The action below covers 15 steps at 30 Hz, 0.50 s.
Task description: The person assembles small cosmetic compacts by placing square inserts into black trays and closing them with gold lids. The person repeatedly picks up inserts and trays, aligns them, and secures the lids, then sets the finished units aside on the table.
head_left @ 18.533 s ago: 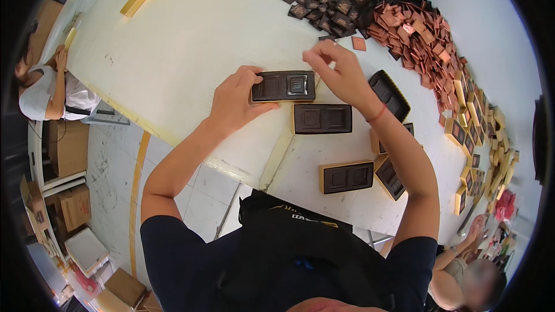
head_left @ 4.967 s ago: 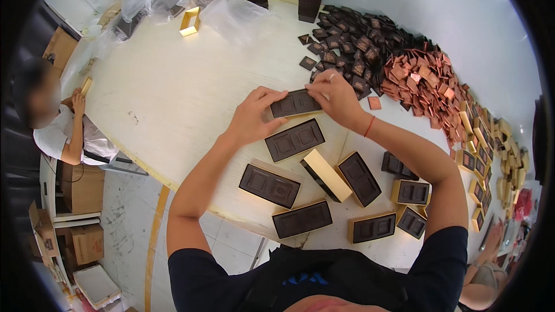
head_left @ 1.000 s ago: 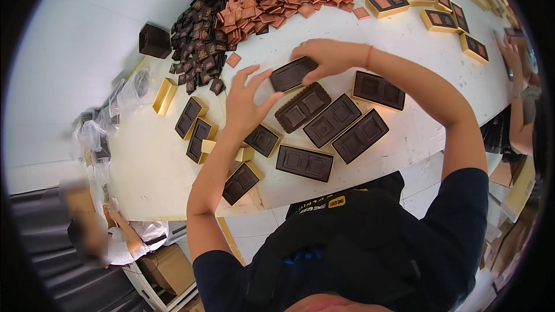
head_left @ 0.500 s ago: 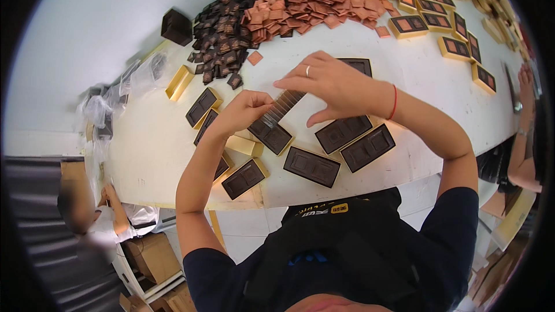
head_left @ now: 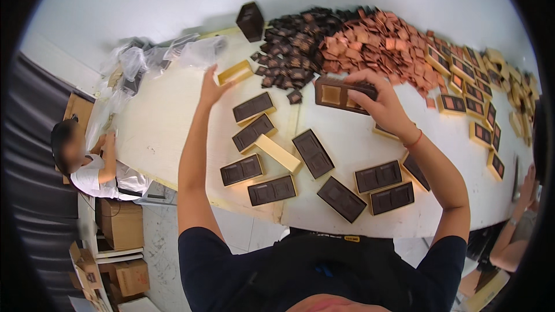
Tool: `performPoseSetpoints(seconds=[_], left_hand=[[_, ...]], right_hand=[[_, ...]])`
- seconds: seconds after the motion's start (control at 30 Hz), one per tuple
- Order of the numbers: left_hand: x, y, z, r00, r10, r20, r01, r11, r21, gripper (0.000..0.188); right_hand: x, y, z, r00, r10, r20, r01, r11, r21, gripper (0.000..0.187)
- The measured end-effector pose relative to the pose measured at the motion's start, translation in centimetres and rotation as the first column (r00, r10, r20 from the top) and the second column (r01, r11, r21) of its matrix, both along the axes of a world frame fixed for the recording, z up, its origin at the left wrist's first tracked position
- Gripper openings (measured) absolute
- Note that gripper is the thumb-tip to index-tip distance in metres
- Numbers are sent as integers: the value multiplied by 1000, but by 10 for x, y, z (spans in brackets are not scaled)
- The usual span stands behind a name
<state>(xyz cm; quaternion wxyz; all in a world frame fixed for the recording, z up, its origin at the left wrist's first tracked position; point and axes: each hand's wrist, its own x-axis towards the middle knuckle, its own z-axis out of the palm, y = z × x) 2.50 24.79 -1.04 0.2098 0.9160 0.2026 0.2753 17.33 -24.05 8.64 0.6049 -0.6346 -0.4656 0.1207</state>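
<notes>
At the left of the work area, my left hand (head_left: 213,85) has its thumb and fingers spread beside the near left end of an empty gold box (head_left: 238,73). I cannot tell whether it touches the box. My right hand (head_left: 378,104) is closed around a stack of dark brown plastic trays (head_left: 330,93) with two square wells, lifted above the table. Below and between my arms lie several gold boxes fitted with brown trays, among them one box (head_left: 313,153) near the middle. A plain gold box (head_left: 278,153) rests on its side among them.
Heaps of dark brown square packets (head_left: 289,52) and copper square packets (head_left: 376,43) lie at the back. Filled boxes (head_left: 451,104) spread across the right. Clear plastic bags (head_left: 196,52) and a dark stack (head_left: 250,22) stand back left. Other people work at both sides.
My left hand has left the tray stack and moved out to the empty gold box, its fingers opening. My right hand has carried the stack rightward. The view has swung left.
</notes>
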Motion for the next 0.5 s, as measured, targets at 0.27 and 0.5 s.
performPoseSetpoints(seconds=[0.27, 0.5], left_hand=[[14, -30, -42, 953, -9, 301, 148, 886, -440, 83], [5, -47, -38, 943, -95, 320, 235, 869, -435, 93]], right_hand=[[43, 205, -17, 946, 75, -314, -147, 966, -213, 32], [81, 310, -51, 1000, 23, 18, -7, 786, -618, 29]])
